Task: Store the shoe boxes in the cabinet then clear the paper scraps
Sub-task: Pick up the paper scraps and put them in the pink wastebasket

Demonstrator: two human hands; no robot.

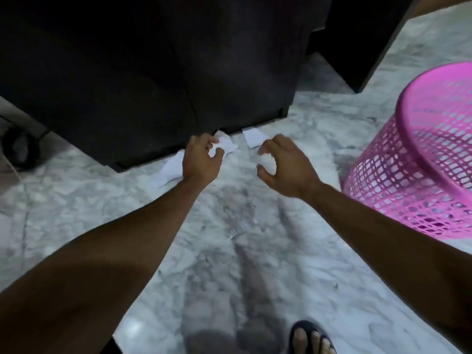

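White paper scraps lie on the marble floor along the foot of a dark cabinet (153, 72), whose doors look closed. My left hand (201, 158) pinches a crumpled white scrap (227, 145) at the cabinet's base. A flat scrap (168, 171) lies just left of that hand, partly under my wrist. My right hand (283, 166) is curled around a small white wad of paper (267, 162). Another flat scrap (254, 137) rests on the floor between my hands, nearer the cabinet. A small printed scrap (237, 231) lies closer to me. No shoe boxes are in view.
A pink perforated plastic basket (419, 154) stands on the floor to the right of my right arm. A dark round object (21, 152) sits at the far left. My sandalled foot (310, 339) shows at the bottom edge. Another dark furniture piece (362, 39) stands at the back right.
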